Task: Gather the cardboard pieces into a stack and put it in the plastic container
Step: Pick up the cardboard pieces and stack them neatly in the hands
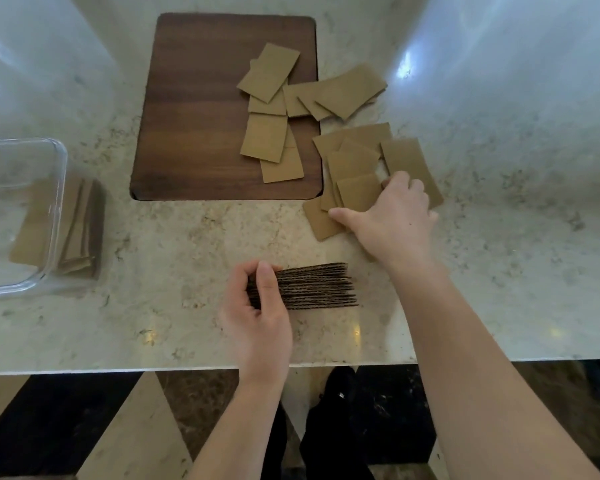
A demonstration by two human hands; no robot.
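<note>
A stack of brown cardboard pieces [317, 286] stands on edge near the counter's front, and my left hand [257, 303] is closed around its left end. My right hand [392, 216] lies on a loose pile of cardboard pieces [355, 164] right of the board, thumb and fingers pinching a few of them. More loose pieces [269, 109] lie scattered over the board's right side and on the counter behind [347, 91]. The clear plastic container [54, 216] sits at the left edge with some cardboard pieces [80, 230] seen through its wall.
A dark wooden cutting board [194, 109] lies at the middle back of the marble counter [174, 237]. The counter's front edge runs just below my left wrist, with patterned floor beneath.
</note>
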